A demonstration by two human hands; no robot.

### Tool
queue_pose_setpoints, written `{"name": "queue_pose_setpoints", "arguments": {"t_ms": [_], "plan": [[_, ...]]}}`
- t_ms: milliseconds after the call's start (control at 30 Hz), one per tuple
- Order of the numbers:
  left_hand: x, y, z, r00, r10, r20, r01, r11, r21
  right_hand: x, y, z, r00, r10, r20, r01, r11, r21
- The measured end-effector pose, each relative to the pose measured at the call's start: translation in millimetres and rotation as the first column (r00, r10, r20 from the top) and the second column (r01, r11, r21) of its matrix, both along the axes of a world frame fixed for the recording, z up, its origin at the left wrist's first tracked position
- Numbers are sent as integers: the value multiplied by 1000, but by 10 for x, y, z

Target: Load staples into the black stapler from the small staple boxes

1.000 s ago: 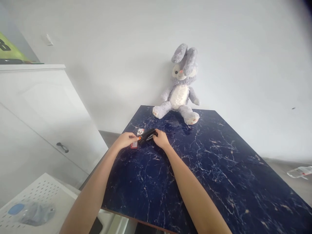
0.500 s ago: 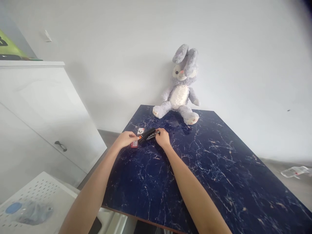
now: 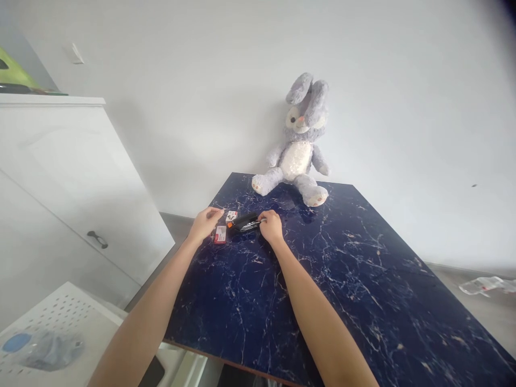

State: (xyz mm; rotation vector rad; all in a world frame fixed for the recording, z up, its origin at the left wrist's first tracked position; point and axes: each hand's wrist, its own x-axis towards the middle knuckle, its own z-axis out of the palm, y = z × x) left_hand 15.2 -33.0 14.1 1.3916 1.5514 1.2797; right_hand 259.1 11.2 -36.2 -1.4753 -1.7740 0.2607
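Head view: right hand (image 3: 271, 226) grip closed on black stapler (image 3: 245, 222); left hand (image 3: 205, 223) fingertips nearly meeting beside white box (image 3: 231, 216), hold unclear.

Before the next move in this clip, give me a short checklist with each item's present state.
1. Right hand gripping the long black tool with an orange tip: ok.
2. Left hand apart from that tool: ok.
3. Left hand empty: cannot tell, fingertips too small to judge.
4. Small red-and-white rectangular box clear of the tool: ok.
5. Small white box with dark print clear of the tool: cannot tell.
6. Grey plush rabbit clear of both hands: ok.
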Motion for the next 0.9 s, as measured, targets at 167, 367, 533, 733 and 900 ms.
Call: {"name": "queue_pose_setpoints", "arguments": {"t_ms": [167, 367, 533, 733, 900], "plan": [[56, -27, 85, 847, -146, 512, 163, 986, 10, 31, -98, 29, 936, 16, 352, -82, 982, 173], [36, -40, 128, 738, -164, 655, 179, 983, 44, 64, -145, 69, 938, -52, 343, -32, 972, 232], [48, -19, 80, 847, -84, 525, 73, 996, 41, 150, -51, 38, 993, -120, 2, 119, 984, 130], [65, -33, 58, 845, -212, 491, 211, 976, 59, 216, 18, 21, 946, -52, -319, 96, 988, 124], [112, -127, 114, 707, -404, 580, 400, 905, 143, 107, -59, 92, 928, -43, -370, 102, 984, 143]]}}
